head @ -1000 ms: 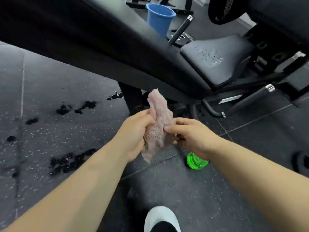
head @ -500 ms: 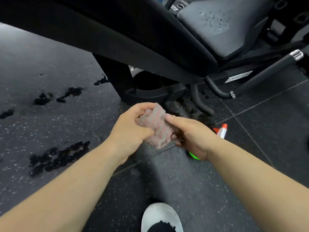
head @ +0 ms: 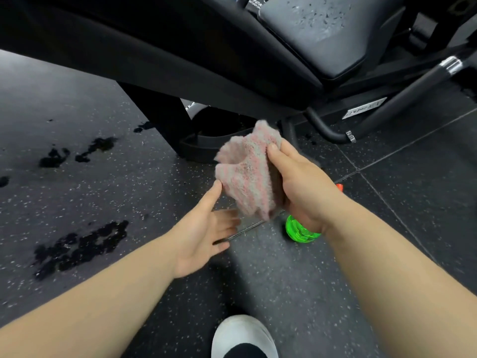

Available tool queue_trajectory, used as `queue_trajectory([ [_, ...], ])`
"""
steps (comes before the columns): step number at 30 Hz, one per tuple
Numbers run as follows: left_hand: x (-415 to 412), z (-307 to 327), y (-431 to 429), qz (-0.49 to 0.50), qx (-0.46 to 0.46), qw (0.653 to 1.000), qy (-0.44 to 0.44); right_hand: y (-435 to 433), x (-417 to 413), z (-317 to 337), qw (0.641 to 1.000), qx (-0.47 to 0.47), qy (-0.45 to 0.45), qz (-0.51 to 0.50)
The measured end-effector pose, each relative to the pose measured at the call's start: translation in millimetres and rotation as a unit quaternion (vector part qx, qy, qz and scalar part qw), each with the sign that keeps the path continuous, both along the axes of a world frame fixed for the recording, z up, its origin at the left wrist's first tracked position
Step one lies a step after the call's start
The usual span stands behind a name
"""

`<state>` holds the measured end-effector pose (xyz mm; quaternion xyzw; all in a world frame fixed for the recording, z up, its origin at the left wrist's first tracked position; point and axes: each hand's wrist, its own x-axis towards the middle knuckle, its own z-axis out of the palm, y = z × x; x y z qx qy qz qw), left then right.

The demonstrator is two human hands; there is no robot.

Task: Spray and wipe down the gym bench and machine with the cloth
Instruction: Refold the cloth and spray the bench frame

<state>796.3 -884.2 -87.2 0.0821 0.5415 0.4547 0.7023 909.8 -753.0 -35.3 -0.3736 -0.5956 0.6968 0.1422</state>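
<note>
Your right hand grasps the pink-and-grey striped cloth, thumb pressed on its upper edge, holding it above the floor in front of the machine's base. The green spray bottle shows its translucent base from under that same hand, with an orange tip poking out past the knuckles; how much liquid it carries cannot be told, nor whether your fingers also grip it. Your left hand is released, fingers spread and slightly blurred, with only the thumb tip touching the cloth's lower left corner. Above, the bench seat pad is beaded with spray droplets, and the machine's thick black beam crosses between you and the pad. A black handle with a chrome collar angles down at right. Dark wet patches mark the speckled rubber floor at left; a white shoe stands at the bottom edge. Half a second ago both hands clutched the bunched cloth; now the left has let go and the cloth sits higher and looser.
</note>
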Motion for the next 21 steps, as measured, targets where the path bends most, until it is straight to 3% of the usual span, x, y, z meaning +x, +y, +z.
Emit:
queue_trajectory([
  [5,-0.8,19.2,7.3,0.083,0.125,0.984,-0.096,4.1,-3.6,-0.9,0.999,-0.039,0.004,0.02],
  [10,-2.7,31.0,9.3,0.077,0.164,0.983,0.025,5.5,-10.8,0.8,0.998,0.058,-0.033,-0.023],
  [16,-23.2,18.0,3.1,0.237,0.095,0.962,0.092,9.7,-1.9,0.1,0.999,-0.027,-0.013,0.025],
  [19,-26.0,23.2,-3.8,0.1,0.097,0.957,0.254,7.6,4.1,-6.8,0.993,0.087,-0.082,0.018],
  [21,-26.6,28.4,-5.7,-0.004,0.078,0.901,0.427,4.1,7.0,-6.6,0.977,0.14,-0.154,0.051],
])
